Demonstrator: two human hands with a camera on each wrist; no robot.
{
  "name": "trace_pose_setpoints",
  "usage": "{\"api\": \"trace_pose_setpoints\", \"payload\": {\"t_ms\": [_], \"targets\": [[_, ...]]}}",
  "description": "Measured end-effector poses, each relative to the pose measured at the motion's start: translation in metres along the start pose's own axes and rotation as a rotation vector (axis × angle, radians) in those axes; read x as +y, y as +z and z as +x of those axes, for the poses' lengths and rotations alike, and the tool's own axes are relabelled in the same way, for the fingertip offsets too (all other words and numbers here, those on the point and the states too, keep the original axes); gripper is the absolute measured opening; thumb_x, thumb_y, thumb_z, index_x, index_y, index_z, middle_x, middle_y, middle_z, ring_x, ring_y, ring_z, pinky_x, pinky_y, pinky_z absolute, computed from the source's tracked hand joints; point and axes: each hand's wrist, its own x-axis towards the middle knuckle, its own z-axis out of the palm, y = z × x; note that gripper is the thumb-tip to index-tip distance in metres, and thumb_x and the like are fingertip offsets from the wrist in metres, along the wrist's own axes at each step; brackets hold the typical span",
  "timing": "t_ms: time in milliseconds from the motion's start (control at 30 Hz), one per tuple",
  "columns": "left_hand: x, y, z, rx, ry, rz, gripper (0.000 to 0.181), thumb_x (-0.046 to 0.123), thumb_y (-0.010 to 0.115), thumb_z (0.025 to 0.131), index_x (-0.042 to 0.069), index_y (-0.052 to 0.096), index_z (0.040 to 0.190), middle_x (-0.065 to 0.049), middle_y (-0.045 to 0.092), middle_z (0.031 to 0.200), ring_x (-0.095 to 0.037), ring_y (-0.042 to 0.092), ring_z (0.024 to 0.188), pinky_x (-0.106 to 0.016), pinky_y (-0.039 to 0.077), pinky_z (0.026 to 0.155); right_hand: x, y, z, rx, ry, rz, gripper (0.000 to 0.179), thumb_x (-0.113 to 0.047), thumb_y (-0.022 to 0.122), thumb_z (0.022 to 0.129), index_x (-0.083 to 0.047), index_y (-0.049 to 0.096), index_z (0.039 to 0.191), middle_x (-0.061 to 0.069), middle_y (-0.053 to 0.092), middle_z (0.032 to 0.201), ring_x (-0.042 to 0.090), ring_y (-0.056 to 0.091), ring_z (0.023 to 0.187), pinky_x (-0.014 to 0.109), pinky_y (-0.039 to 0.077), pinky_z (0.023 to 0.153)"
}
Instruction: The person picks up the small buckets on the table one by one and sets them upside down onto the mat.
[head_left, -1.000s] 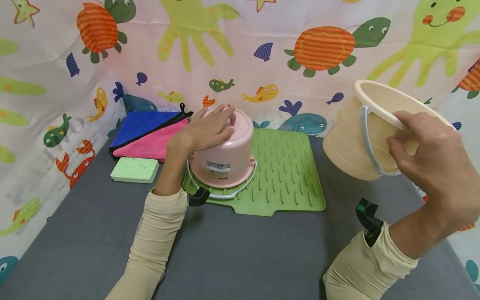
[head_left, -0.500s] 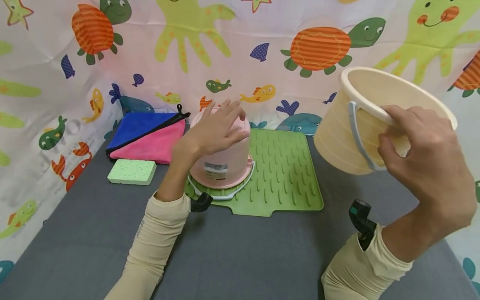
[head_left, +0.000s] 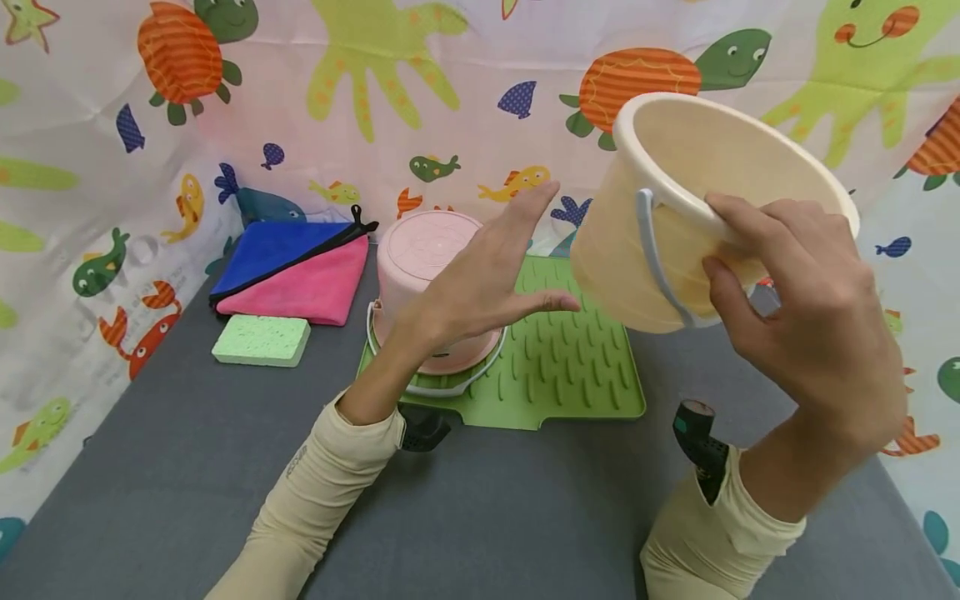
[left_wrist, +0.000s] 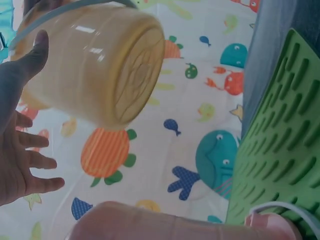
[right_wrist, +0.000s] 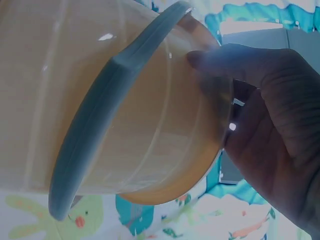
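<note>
A cream bucket point(head_left: 660, 242) with a grey handle is held up tilted above the right part of the mat, its mouth towards the upper right. My right hand point(head_left: 817, 317) pinches its rim, thumb outside, as the right wrist view also shows. My left hand point(head_left: 487, 267) reaches towards the bucket with fingers extended and thumb spread; in the left wrist view a gap shows between most fingers and the bucket wall point(left_wrist: 90, 60). Below and behind that hand, a pink bucket point(head_left: 423, 246) stands upside down on the green ridged mat point(head_left: 577, 358), its grey handle lying round it.
Left of the mat lie a folded blue and pink cloth point(head_left: 300, 271) and a pale green sponge point(head_left: 261, 340) on the grey tabletop point(head_left: 525, 517). A curtain point(head_left: 480, 75) printed with sea animals hangs behind and at both sides.
My left hand has come off the pink bucket's base and moved right, its thumb spreading. My right hand has brought the cream bucket left and upward.
</note>
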Motion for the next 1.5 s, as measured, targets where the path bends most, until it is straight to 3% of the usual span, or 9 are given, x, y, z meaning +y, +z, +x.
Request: {"api": "trace_pose_setpoints", "payload": {"t_ms": [200, 333, 633, 833, 967, 1133, 1300, 1400, 1500], "targets": [[0.004, 0.003, -0.001, 0.003, -0.047, -0.072, 0.137, 0.059, 0.087, 0.078, 0.016, -0.006, 0.169, -0.002, -0.007, 0.178, -0.015, 0.003, 0.166, -0.044, 0.029, 0.131, -0.018, 0.020, 0.011, 0.086, -0.051, 0.051, 0.039, 0.000, 0.070, 0.090, 0.001, 0.070, 0.130, 0.027, 0.067, 0.096, 0.045, 0.054, 0.093, 0.038, 0.039, 0.093], [0.004, 0.007, 0.000, 0.058, -0.007, -0.137, 0.151, 0.054, 0.094, 0.072, 0.012, -0.015, 0.167, -0.006, -0.011, 0.177, -0.016, 0.002, 0.166, -0.041, 0.028, 0.132, -0.027, 0.031, 0.016, 0.130, -0.078, 0.052, 0.041, 0.003, 0.073, 0.089, -0.001, 0.071, 0.129, 0.027, 0.068, 0.098, 0.044, 0.055, 0.093, 0.044, 0.038, 0.088], [0.001, 0.004, 0.008, 0.271, 0.217, -0.369, 0.154, 0.032, 0.103, 0.063, 0.000, -0.010, 0.162, -0.011, 0.003, 0.176, -0.016, 0.031, 0.152, -0.031, 0.040, 0.121, -0.041, 0.038, 0.018, 0.124, -0.119, 0.042, 0.046, 0.003, 0.075, 0.088, -0.003, 0.070, 0.133, 0.025, 0.070, 0.098, 0.043, 0.055, 0.092, 0.050, 0.039, 0.084], [0.001, -0.003, 0.004, 0.363, 0.237, -0.337, 0.146, 0.030, 0.103, 0.064, -0.003, 0.000, 0.162, -0.016, 0.016, 0.173, -0.017, 0.036, 0.149, -0.030, 0.045, 0.117, -0.048, 0.042, 0.019, 0.167, -0.146, 0.041, 0.044, 0.004, 0.076, 0.088, -0.005, 0.072, 0.132, 0.024, 0.073, 0.098, 0.042, 0.056, 0.091, 0.053, 0.039, 0.082], [0.002, -0.004, 0.006, 0.445, 0.321, -0.326, 0.140, 0.028, 0.101, 0.067, -0.009, 0.003, 0.159, -0.025, 0.020, 0.169, -0.023, 0.038, 0.149, -0.032, 0.044, 0.118, -0.050, 0.045, 0.019, 0.239, -0.139, 0.042, 0.044, 0.003, 0.079, 0.087, -0.010, 0.075, 0.129, 0.022, 0.075, 0.101, 0.043, 0.058, 0.097, 0.052, 0.041, 0.087], [0.004, -0.009, 0.010, 0.574, 0.399, -0.326, 0.132, 0.021, 0.101, 0.067, -0.015, 0.010, 0.155, -0.033, 0.027, 0.162, -0.034, 0.043, 0.143, -0.036, 0.043, 0.119, -0.045, 0.056, 0.023, 0.439, -0.092, 0.078, 0.041, -0.012, 0.090, 0.080, -0.020, 0.079, 0.119, 0.019, 0.072, 0.116, 0.044, 0.053, 0.114, 0.050, 0.040, 0.105], [0.002, -0.018, 0.007, 0.653, 0.389, -0.395, 0.128, 0.006, 0.099, 0.064, -0.018, 0.012, 0.155, -0.037, 0.031, 0.156, -0.032, 0.051, 0.136, -0.039, 0.052, 0.113, -0.035, 0.059, 0.031, 0.614, 0.042, 0.132, 0.072, -0.051, 0.100, 0.056, -0.029, 0.070, 0.118, 0.022, 0.051, 0.136, 0.039, 0.039, 0.135, 0.051, 0.028, 0.122], [0.000, -0.026, 0.002, 0.647, 0.353, -0.472, 0.126, -0.003, 0.097, 0.064, -0.016, 0.014, 0.157, -0.035, 0.031, 0.156, -0.023, 0.056, 0.130, -0.042, 0.058, 0.106, -0.029, 0.056, 0.035, 0.628, 0.128, 0.156, 0.092, -0.063, 0.099, 0.050, -0.023, 0.064, 0.124, 0.023, 0.041, 0.141, 0.033, 0.034, 0.142, 0.045, 0.028, 0.125], [-0.002, -0.032, -0.003, 0.621, 0.320, -0.545, 0.118, -0.005, 0.095, 0.067, -0.014, 0.018, 0.156, -0.033, 0.038, 0.152, -0.021, 0.058, 0.127, -0.045, 0.058, 0.106, -0.024, 0.053, 0.035, 0.532, 0.190, 0.171, 0.105, -0.065, 0.096, 0.058, -0.004, 0.055, 0.134, 0.018, 0.041, 0.147, 0.027, 0.033, 0.145, 0.040, 0.027, 0.127]]}}
